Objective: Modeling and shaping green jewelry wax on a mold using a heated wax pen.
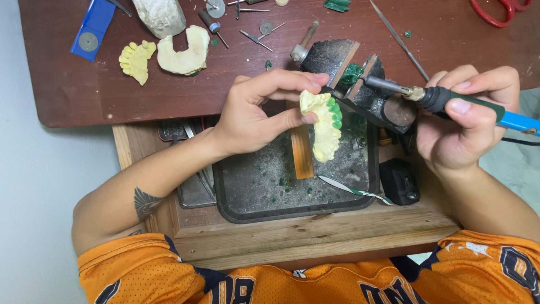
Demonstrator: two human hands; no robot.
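My left hand (264, 110) pinches a pale yellow dental cast (323, 126) by its top end; green wax covers several of its teeth along the right edge. It hangs above a dark tray (264, 194). My right hand (469, 115) grips a blue-and-black electric wax tool (450, 101) like a pen. Its metal tip points left and rests in a dark holder with green wax (353, 73), just right of the cast.
On the brown table (84, 84) lie two more casts (135, 59) (184, 50), a blue file holder (93, 25), burs and metal instruments (256, 36), and red scissors (500, 11). A wooden strip (302, 155) and a thin spatula (351, 191) lie in the tray. A small black box (399, 180) sits beside it.
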